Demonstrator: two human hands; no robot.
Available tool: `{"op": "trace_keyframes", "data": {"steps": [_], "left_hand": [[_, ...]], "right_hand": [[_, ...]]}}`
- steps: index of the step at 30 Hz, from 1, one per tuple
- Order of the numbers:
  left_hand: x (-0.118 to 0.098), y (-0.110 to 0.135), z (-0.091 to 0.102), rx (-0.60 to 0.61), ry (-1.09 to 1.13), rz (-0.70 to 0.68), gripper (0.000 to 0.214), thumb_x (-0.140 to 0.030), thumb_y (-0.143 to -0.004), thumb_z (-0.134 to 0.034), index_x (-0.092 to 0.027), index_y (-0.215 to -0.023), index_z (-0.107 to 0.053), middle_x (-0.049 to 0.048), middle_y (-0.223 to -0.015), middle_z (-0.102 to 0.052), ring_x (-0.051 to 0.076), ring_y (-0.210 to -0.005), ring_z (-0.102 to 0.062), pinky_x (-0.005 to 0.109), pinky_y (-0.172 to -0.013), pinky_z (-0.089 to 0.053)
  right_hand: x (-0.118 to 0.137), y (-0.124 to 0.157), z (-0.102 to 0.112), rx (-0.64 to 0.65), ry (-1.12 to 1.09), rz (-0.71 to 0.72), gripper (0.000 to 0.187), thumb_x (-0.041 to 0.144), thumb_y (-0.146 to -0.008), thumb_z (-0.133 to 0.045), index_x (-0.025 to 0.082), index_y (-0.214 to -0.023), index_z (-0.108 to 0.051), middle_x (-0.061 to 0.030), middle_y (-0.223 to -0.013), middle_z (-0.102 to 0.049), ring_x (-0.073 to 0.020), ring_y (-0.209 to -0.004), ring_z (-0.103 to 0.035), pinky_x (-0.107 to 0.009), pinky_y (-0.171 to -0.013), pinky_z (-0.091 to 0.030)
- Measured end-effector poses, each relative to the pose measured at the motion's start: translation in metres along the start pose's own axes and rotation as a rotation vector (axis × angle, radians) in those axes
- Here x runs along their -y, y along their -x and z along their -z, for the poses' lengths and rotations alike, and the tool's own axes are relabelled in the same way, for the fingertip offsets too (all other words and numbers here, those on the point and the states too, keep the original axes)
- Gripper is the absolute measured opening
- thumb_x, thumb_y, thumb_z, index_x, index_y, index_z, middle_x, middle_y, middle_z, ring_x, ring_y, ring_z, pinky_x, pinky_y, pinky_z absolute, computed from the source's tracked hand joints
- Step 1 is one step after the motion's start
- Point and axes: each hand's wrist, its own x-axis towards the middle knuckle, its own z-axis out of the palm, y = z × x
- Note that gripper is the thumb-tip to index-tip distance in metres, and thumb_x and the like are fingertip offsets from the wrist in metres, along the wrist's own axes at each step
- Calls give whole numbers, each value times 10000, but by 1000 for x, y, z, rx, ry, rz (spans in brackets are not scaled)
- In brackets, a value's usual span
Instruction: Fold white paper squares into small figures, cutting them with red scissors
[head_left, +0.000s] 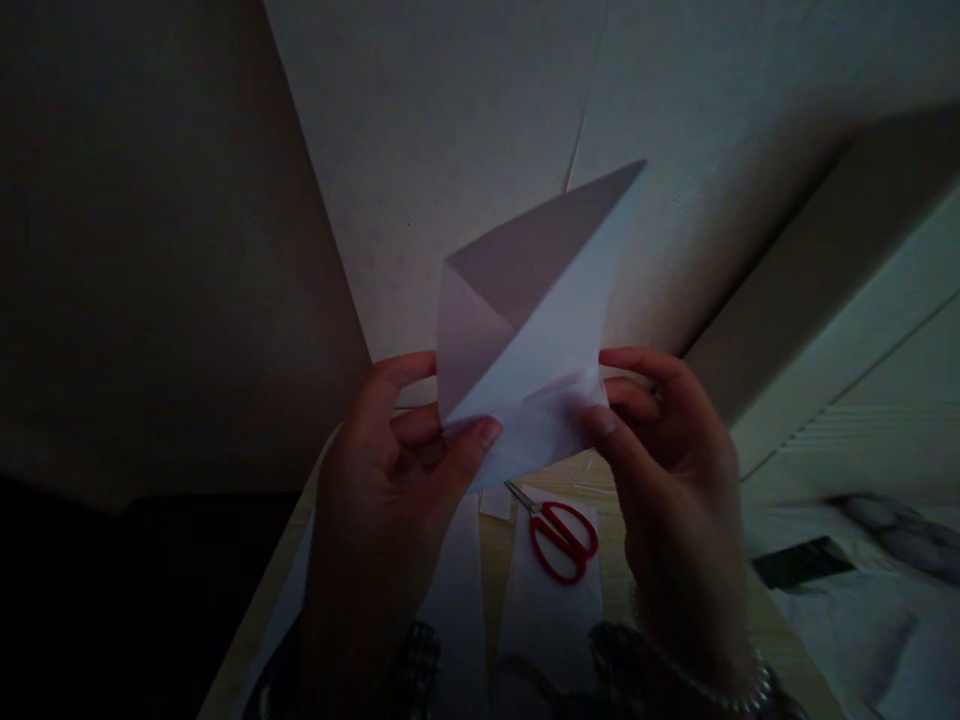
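Head camera: left hand point(375, 480) and right hand point(679, 460) jointly hold one folded white paper point(562, 330), raised above the bench point(491, 590) and in front of the wall point(450, 120).

Left fingers: thumb lies flat on the near face by the lower left corner, nail toward the viewer. Index finger is bent, tip at the left edge, with a clear gap between it and the thumb. Remaining fingers curl at the lower left corner, tips hidden behind the paper. Grip reads as a pinch, paper between thumb and fingers.

Right fingers: thumb rests on the near face by the lower right corner. Index finger reaches over to the right edge; the next finger bends below it, tip at the same edge. Also a pinch. How much finger contact there is on the far face: cannot tell.

Paper: tilted, sharp corner pointing upper right. Diagonal edge of the near layer runs from lower left to that corner; shaded layer visible behind it. Crease near the right thumb.

Bench: red-handled scissors point(562, 540) lie on a paper strip point(551, 620), apart from both hands. Second strip point(459, 590) to the left, partly hidden by the left hand. Beaded bracelet point(757, 685) at the right wrist. Light dim.
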Motion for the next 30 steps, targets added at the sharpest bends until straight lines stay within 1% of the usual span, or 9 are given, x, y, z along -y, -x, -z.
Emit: {"op": "trace_keyframes", "data": {"steps": [2, 4, 5, 10, 17, 20, 23, 26, 30], "left_hand": [[0, -1, 2, 11, -1, 5, 368, -133, -694, -841, -264, -967, -631, -66, -659, -772, 208, -680, -779, 251, -607, -618], [0, -1, 3, 16, 6, 14, 383, -105, -684, -841, -268, -965, -638, -72, -650, -769, 200, -670, -776, 241, -609, -616], [-1, -1, 3, 12, 10, 15, 393, -93, -680, -839, -271, -968, -641, -72, -657, -773, 201, -677, -778, 241, -615, -616], [1, -1, 3, 2, -2, 17, 391, -112, -678, -845, -266, -977, -644, -58, -670, -783, 231, -692, -786, 264, -604, -618], [3, -1, 8, -44, -90, 9, 371, -237, -740, -848, -243, -1051, -646, -40, -681, -792, 204, -632, -766, 212, -521, -575], [2, -1, 8, -16, -64, 11, 373, -208, -728, -852, -247, -1035, -644, -50, -673, -788, 200, -627, -767, 219, -540, -588], [0, -1, 7, 4, -21, 22, 375, -174, -719, -848, -256, -1019, -636, -51, -687, -796, 218, -664, -783, 249, -581, -615], [-1, -1, 7, 13, -9, 31, 362, -167, -729, -834, -267, -1008, -625, -42, -719, -810, 248, -719, -795, 294, -615, -633], [-1, -1, 6, 14, -18, 44, 360, -171, -735, -828, -273, -1013, -623, -36, -741, -818, 252, -749, -798, 300, -632, -628]], "right_hand": [[1, 0, 1, 22, 47, -16, 59, 247, -869, -759, 257, -881, -701, 39, -768, -734, -139, -723, -696, -230, -613, -550], [1, 0, 1, 42, 95, -7, 128, 268, -889, -738, 243, -770, -698, 39, -727, -708, -128, -688, -677, -217, -578, -526], [1, 0, 1, 44, 117, 1, 156, 270, -894, -731, 241, -745, -694, 42, -709, -692, -124, -674, -667, -214, -568, -517], [0, -1, 2, 14, 159, 23, 148, 240, -873, -741, 244, -734, -690, 44, -690, -676, -129, -639, -642, -225, -542, -502], [0, -1, 2, 7, 142, -1, 138, 241, -865, -750, 245, -733, -712, 46, -685, -682, -120, -631, -630, -220, -553, -502], [-1, -1, 3, 13, 114, -7, 125, 235, -854, -761, 250, -738, -720, 48, -685, -689, -120, -634, -637, -216, -555, -507], [-1, -1, 4, 11, 130, -11, 114, 225, -849, -758, 248, -743, -722, 38, -702, -704, -139, -655, -661, -237, -570, -531], [0, -1, 4, 22, 151, -9, 103, 222, -848, -758, 246, -755, -720, 31, -724, -720, -151, -686, -678, -253, -602, -551], [0, -1, 4, 44, 132, -6, 91, 199, -840, -761, 252, -774, -727, 33, -749, -732, -152, -720, -695, -258, -643, -570]]}}
